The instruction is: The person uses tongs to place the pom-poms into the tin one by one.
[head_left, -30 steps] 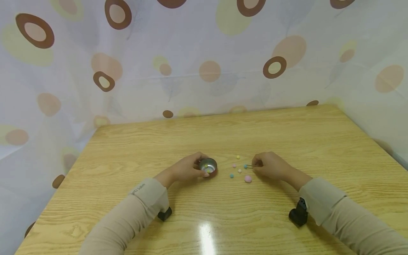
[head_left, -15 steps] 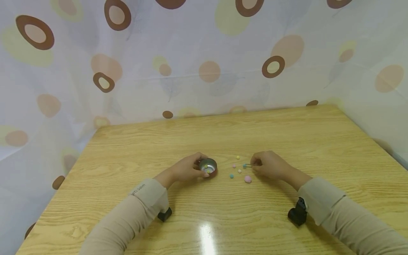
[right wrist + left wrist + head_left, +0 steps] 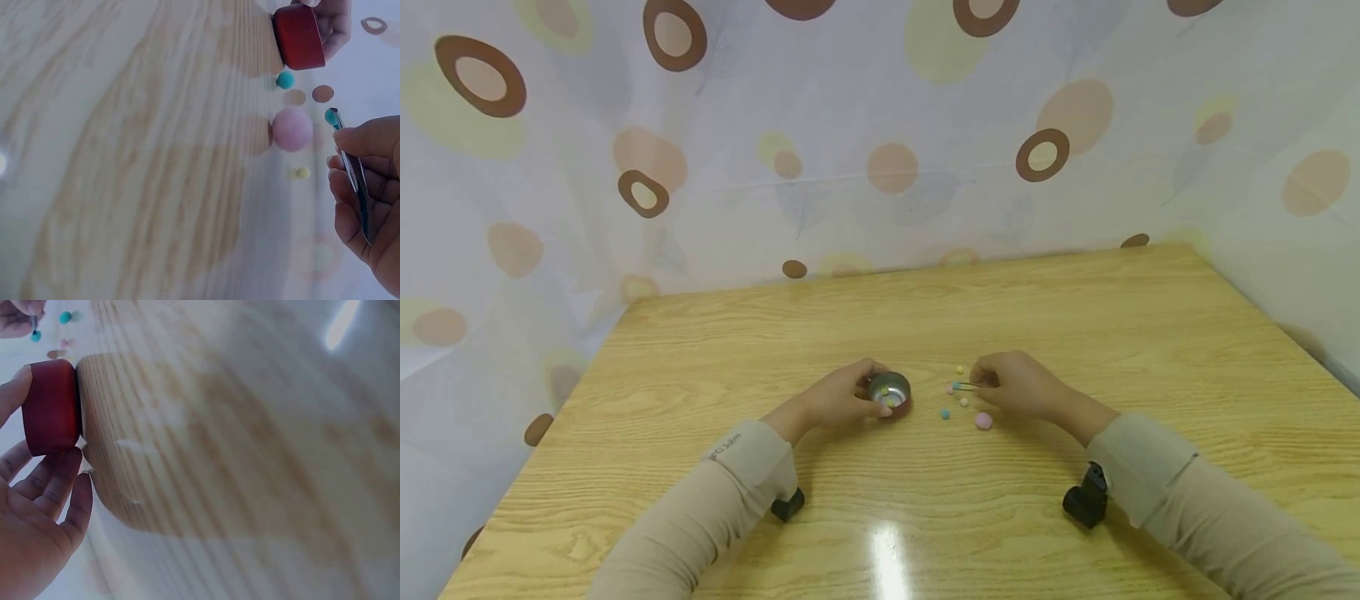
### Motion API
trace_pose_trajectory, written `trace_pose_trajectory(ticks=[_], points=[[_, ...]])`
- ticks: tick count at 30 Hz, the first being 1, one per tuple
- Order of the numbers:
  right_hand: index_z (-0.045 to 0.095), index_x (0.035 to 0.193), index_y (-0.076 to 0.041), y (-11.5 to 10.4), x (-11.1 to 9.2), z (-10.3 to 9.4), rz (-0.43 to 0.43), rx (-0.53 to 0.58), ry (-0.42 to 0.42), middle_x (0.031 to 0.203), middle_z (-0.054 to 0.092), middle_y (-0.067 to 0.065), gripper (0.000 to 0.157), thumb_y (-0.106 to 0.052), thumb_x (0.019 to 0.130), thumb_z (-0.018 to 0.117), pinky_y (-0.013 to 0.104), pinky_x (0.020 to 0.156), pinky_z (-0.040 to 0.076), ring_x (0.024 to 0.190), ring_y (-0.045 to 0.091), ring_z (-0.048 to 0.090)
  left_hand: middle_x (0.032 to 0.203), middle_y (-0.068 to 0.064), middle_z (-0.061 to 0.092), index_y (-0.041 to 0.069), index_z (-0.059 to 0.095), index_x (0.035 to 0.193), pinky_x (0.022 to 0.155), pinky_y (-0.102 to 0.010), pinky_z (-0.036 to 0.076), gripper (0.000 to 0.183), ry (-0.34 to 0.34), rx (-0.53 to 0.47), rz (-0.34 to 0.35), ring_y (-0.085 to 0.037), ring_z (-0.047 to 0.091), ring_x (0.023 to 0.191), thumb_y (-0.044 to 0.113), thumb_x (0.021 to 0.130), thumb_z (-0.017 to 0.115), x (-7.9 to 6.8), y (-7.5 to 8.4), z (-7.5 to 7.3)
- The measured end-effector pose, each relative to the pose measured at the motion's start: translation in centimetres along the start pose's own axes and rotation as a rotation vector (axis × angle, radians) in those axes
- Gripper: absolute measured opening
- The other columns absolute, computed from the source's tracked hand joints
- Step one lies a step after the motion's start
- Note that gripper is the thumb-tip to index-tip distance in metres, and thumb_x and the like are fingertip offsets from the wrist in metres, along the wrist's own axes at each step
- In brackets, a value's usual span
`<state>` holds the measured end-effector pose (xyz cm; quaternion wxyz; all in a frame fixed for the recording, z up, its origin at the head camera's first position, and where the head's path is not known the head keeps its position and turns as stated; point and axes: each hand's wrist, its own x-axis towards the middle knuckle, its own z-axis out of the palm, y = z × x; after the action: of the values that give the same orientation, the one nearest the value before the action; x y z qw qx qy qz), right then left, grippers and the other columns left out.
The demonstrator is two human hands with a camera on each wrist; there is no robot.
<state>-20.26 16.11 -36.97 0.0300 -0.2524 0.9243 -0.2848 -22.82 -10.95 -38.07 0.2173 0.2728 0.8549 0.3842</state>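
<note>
Left hand (image 3: 842,396) grips cup (image 3: 51,407): fingers and thumb clamped round its wall, thumb up by the rim. Cup stands upright on counter (image 3: 880,321), red outside, bare metal inside. Two yellow-green balls (image 3: 891,404) sit inside it, apart.

Right hand (image 3: 1018,385) pinches tweezers (image 3: 356,181), fingers and thumb together on the shaft, tips pointing left toward cup. Blue ball (image 3: 329,117) is at the tweezer tips, raised off counter, in the gap between cup and right hand. In head view it overlaps small pink ball (image 3: 951,391); can't tell if they touch.

Loose on counter, right of cup: second blue ball (image 3: 945,414), nearest the cup on the near side; white ball (image 3: 964,402), just beside small pink; yellow ball (image 3: 960,370), farthest from the person; big pink ball (image 3: 983,422), largest of the lot, nearest the person. All well apart from the left hand.

Both arms in beige sleeves (image 3: 1217,492), lettering on the left cuff. Black wrist camera (image 3: 1086,500) under right cuff, another under left. Wood-grain counter, bright glare at near edge. Behind it, white curtain (image 3: 842,100) with brown, peach and yellow-green spots.
</note>
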Motion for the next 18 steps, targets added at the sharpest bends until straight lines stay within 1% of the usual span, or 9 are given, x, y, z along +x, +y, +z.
trace_pose_trajectory(ticks=[4,13,18], points=[[0.062,0.082,-0.001,-0.6,0.4,0.0,-0.026,0.003,-0.003,0.075,0.06,0.002,0.006,-0.002,0.076,0.061,0.027,0.058,0.046,0.065,0.011,0.052,0.109,-0.002,0.048,0.01,0.041,0.118,0.084,-0.029,0.041,0.047,0.004,-0.001,0.002,-0.02,0.047,0.103,0.022,0.079,0.064,0.0,0.0,-0.1],[0.061,0.08,-0.004,-1.9,1.4,0.4,-0.035,0.044,0.003,0.071,0.058,-0.002,0.004,-0.006,0.077,0.063,0.024,0.057,0.044,0.062,0.009,0.051,0.109,-0.002,0.048,0.01,0.041,0.119,0.084,-0.029,0.041,0.047,-0.002,-0.008,0.001,-0.019,0.047,0.102,0.022,0.079,0.064,0.0,-0.1,-0.1],[0.061,0.081,-0.005,-2.4,1.9,0.6,-0.053,0.055,0.007,0.071,0.057,-0.003,0.005,-0.005,0.076,0.062,0.023,0.055,0.044,0.06,0.008,0.049,0.11,-0.003,0.047,0.01,0.041,0.119,0.084,-0.029,0.042,0.048,-0.005,-0.019,0.001,-0.021,0.047,0.103,0.022,0.079,0.064,0.0,-0.1,-0.1]])
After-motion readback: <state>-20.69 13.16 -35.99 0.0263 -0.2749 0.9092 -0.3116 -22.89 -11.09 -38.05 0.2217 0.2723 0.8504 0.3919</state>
